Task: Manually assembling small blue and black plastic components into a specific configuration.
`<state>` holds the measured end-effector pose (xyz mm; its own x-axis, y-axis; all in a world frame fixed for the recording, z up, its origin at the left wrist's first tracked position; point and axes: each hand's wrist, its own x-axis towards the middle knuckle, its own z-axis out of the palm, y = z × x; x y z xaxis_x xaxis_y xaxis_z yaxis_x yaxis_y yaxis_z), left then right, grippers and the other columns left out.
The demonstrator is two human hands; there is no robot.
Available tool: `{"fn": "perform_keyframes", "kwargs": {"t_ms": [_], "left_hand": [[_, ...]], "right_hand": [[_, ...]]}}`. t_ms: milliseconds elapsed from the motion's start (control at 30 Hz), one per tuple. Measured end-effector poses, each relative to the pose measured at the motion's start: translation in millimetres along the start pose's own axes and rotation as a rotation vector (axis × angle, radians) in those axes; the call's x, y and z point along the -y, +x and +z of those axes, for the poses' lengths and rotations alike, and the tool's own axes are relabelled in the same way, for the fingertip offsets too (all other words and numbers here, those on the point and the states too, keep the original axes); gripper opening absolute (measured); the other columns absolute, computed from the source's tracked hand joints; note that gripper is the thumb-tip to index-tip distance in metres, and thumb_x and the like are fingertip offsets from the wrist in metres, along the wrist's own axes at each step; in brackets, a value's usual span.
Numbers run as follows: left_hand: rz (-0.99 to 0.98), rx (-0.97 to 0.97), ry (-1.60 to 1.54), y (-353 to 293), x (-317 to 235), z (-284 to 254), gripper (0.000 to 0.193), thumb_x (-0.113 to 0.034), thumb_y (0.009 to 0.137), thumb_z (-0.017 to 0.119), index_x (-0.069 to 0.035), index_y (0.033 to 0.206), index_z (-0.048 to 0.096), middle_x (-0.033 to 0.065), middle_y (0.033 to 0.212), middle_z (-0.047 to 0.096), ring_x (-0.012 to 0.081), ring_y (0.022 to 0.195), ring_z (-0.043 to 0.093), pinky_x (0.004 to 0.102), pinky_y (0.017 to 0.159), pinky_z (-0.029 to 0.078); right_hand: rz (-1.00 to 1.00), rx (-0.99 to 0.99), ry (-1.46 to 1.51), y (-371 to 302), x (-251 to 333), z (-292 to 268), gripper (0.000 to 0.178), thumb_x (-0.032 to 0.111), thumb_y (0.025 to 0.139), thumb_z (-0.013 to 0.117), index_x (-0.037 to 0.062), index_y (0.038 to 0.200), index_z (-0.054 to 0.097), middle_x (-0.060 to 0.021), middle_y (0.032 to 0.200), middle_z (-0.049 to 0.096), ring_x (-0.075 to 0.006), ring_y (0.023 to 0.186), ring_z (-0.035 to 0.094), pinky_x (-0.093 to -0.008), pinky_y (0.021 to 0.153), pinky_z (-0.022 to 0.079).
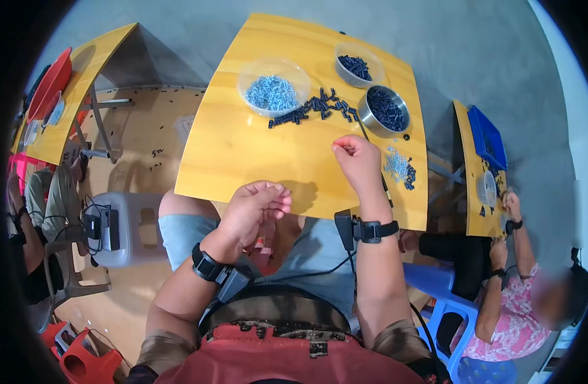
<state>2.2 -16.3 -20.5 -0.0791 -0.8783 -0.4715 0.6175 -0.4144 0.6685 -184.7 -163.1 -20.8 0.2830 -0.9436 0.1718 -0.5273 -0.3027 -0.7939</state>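
Observation:
My left hand (258,208) is over the near edge of the yellow table (243,160), palm turned inward, its fingers curled and the thumb close to the index finger. Whatever it may hold is too small to see. Farther right, my right hand (361,163) hovers above the tabletop with thumb and index finger pinched; anything between them cannot be made out. Beyond it lie loose black plastic pieces (316,107) in a heap. A small scatter of pale blue-clear pieces (395,165) sits just right of my right wrist, with some black pieces (410,178) beside it.
A clear tub (273,86) of light blue pieces, another clear tub (356,66) of black pieces and a metal bowl (384,111) of black pieces stand toward the back. At right, a co-worker (505,307) sits at another table with a blue tray (487,137). A plastic bin (140,224) stands left.

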Motion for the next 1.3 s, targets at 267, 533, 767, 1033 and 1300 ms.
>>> {"fn": "perform_keyframes", "kwargs": {"t_ms": [267, 533, 767, 1033, 1300], "left_hand": [[0.088, -0.003, 0.106, 25, -21, -6, 0.019, -0.017, 0.092, 0.053, -0.001, 0.090, 0.061, 0.0078, 0.082, 0.065, 0.0125, 0.072, 0.062, 0.0234, 0.065, 0.050], [0.063, -0.013, 0.033, 42, -17, -17, 0.018, -0.015, 0.092, 0.052, 0.001, 0.089, 0.060, 0.0093, 0.083, 0.064, 0.0153, 0.074, 0.062, 0.0266, 0.066, 0.051], [0.117, 0.009, -0.026, 40, -12, -21, 0.015, -0.013, 0.092, 0.052, 0.000, 0.091, 0.059, 0.0097, 0.085, 0.063, 0.0170, 0.074, 0.062, 0.0278, 0.067, 0.052], [0.165, 0.000, 0.017, 38, -6, -21, 0.014, -0.012, 0.093, 0.051, 0.000, 0.092, 0.058, 0.0095, 0.086, 0.063, 0.0168, 0.075, 0.062, 0.0272, 0.068, 0.051], [0.137, -0.010, 0.030, 38, -10, -16, 0.014, -0.013, 0.091, 0.054, -0.001, 0.096, 0.059, 0.0073, 0.088, 0.064, 0.0148, 0.077, 0.062, 0.0255, 0.071, 0.051]], "right_hand": [[-0.143, -0.104, -0.220, 63, -12, 12, 0.007, 0.007, 0.071, 0.064, 0.0024, 0.076, 0.066, -0.0132, 0.073, 0.061, -0.0273, 0.070, 0.059, -0.0357, 0.065, 0.048], [-0.261, -0.046, -0.470, 91, -17, 13, 0.007, 0.009, 0.070, 0.065, 0.0080, 0.076, 0.069, -0.0100, 0.077, 0.061, -0.0288, 0.085, 0.056, -0.0378, 0.074, 0.047], [-0.210, 0.035, -0.508, 91, -21, 14, 0.008, 0.010, 0.070, 0.066, 0.0091, 0.077, 0.069, -0.0100, 0.081, 0.061, -0.0287, 0.089, 0.055, -0.0384, 0.076, 0.047], [-0.285, 0.031, -0.567, 78, -14, 17, 0.006, 0.007, 0.069, 0.064, 0.0043, 0.073, 0.061, -0.0117, 0.077, 0.060, -0.0309, 0.083, 0.055, -0.0401, 0.073, 0.047], [-0.430, 0.095, -0.456, 30, 28, 10, 0.006, 0.007, 0.068, 0.062, 0.0042, 0.072, 0.058, -0.0109, 0.077, 0.057, -0.0298, 0.080, 0.053, -0.0391, 0.071, 0.046]]}}
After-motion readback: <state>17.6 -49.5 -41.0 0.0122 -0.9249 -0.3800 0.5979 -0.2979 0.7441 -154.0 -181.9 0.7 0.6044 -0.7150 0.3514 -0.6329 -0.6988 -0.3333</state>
